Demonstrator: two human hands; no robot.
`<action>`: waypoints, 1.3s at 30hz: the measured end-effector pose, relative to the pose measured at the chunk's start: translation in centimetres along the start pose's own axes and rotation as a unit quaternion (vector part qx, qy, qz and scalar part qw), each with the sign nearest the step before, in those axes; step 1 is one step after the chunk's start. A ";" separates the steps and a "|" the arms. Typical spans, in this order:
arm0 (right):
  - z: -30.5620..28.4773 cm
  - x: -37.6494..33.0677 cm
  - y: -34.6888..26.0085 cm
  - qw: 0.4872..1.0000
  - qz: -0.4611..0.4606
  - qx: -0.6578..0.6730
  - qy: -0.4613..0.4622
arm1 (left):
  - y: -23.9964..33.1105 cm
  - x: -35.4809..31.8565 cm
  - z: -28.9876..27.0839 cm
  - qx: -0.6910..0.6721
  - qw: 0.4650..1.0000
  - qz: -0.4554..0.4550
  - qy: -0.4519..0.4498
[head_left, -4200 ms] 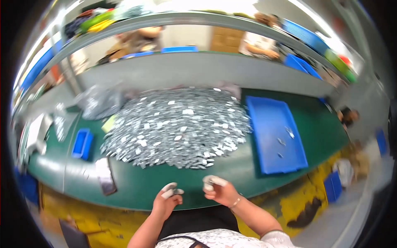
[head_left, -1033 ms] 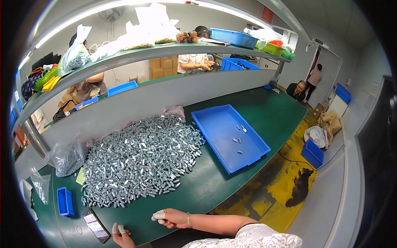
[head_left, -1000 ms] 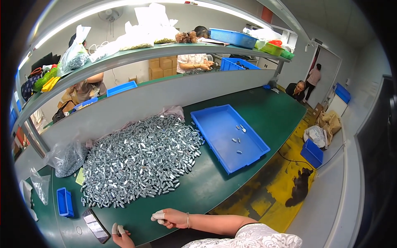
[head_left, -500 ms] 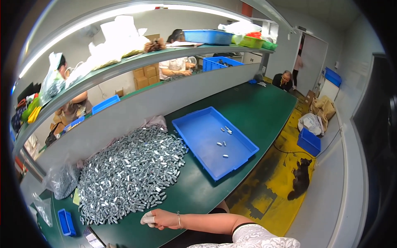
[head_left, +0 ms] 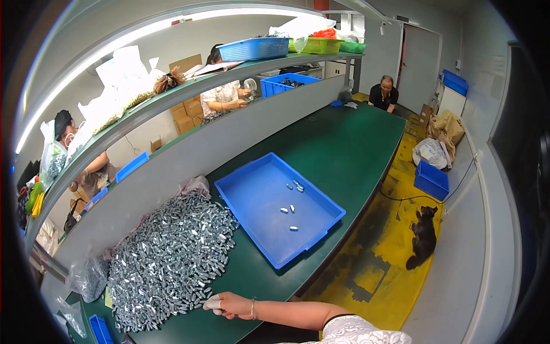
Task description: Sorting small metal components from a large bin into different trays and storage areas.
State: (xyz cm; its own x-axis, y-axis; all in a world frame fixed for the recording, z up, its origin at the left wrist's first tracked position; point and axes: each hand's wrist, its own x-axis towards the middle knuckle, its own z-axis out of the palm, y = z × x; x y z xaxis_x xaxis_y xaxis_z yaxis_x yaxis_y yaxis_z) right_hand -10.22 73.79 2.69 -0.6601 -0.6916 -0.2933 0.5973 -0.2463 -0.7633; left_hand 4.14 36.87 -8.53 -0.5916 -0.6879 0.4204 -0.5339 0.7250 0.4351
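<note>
My right hand, with white covers on its fingertips and a bracelet at the wrist, is at the near right edge of a big heap of small silvery metal pieces. Its fingers are bent and pressed together; whatever may be between them is hidden. Up and to the right of the hand stands a shallow blue tray on the green table. Several of the same metal pieces lie scattered in it, among them a single metal piece near its front. My left hand is out of view.
A clear plastic bag and a small blue bin are left of the heap. A grey partition and a loaded shelf run behind the table. Co-workers sit beyond; another person is at the far end. A dark furry animal lies on the yellow floor.
The whole view has shifted, with the tray now further left and lower. My right hand has come against the heap's edge. The far person has raised their head; the walker by the door is gone.
</note>
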 end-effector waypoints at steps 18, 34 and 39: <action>0.8 -0.9 1.2 0.997 0.054 0.023 0.058 | 2.3 -0.2 0.4 -0.179 0.980 -0.086 -0.028; 15.4 13.5 0.5 0.983 0.157 -0.090 -0.014 | 4.7 -0.1 -5.4 -0.246 0.969 -0.029 0.004; 20.9 22.1 2.1 0.972 0.163 -0.131 -0.110 | 4.5 0.5 -5.3 -0.311 0.950 0.002 0.014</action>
State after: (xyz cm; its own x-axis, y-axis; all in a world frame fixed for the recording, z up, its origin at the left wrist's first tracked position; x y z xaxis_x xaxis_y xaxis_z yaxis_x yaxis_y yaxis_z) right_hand -14.07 43.81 6.63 -0.3248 -0.8389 -0.4367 0.6038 0.1715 -0.7785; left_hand 4.60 39.58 -2.15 -0.5728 -0.6913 0.4404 -0.0652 0.5740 0.8162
